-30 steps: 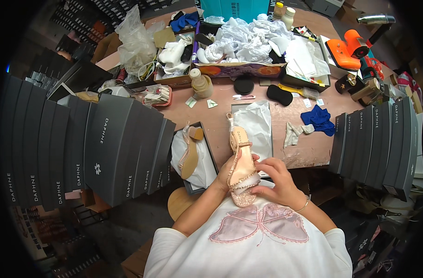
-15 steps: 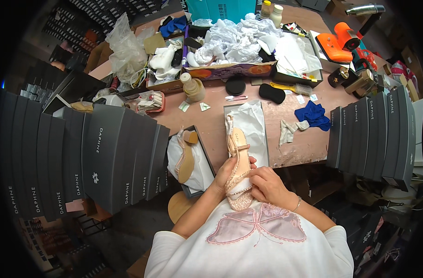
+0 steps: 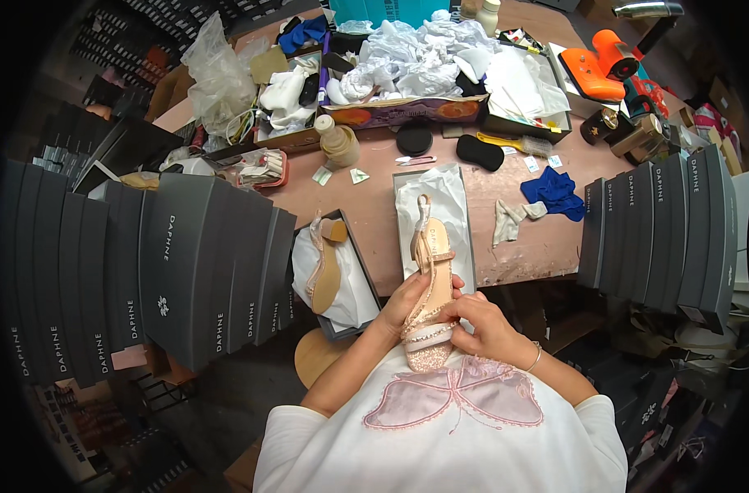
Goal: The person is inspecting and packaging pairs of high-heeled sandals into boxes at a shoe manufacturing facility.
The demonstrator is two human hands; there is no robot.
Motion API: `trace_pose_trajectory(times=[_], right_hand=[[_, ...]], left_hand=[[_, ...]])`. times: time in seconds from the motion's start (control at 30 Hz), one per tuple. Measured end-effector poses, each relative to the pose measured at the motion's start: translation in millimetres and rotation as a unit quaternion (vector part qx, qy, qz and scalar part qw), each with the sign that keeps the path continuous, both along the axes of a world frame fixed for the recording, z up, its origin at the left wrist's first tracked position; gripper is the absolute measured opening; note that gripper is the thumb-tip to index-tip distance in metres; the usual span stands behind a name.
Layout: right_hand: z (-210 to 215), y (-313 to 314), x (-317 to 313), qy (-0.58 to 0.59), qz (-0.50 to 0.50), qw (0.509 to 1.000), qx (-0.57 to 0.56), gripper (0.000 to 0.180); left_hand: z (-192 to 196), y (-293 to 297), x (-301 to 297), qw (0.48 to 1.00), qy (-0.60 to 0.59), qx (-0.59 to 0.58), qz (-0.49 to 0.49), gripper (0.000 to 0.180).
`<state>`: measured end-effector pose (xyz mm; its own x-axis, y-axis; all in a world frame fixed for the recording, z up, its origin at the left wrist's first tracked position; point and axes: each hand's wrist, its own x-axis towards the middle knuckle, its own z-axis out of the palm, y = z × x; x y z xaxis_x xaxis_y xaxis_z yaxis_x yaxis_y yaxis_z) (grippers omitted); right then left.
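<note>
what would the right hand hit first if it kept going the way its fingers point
Its right hand points left across the glittery sandal, so probably the left hand gripping the sandal's other side; depth is hard to judge.

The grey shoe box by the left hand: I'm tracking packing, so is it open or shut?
Open. The shoe box has no lid on; white tissue and a second sandal show inside it.

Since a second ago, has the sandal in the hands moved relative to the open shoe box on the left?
Cannot tell. The sandal sits in both hands just right of the open shoe box as before; the head camera shifted, so any small move is unclear.
</note>
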<state>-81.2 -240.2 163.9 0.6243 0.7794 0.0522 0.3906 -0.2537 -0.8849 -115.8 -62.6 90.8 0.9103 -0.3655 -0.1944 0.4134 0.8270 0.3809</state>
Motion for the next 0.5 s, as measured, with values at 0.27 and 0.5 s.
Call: trace_pose_trajectory(times=[0.27, 0.5], right_hand=[[27, 1, 18, 0.095, 0.054, 0.994, -0.007, 0.023], [1, 9, 40, 0.118, -0.106, 0.987, 0.040, 0.062]], left_hand=[[-2, 11, 4, 0.999, -0.007, 0.029, 0.043, 0.057], [-23, 19, 26, 0.963, 0.045, 0.243, 0.106, 0.046]])
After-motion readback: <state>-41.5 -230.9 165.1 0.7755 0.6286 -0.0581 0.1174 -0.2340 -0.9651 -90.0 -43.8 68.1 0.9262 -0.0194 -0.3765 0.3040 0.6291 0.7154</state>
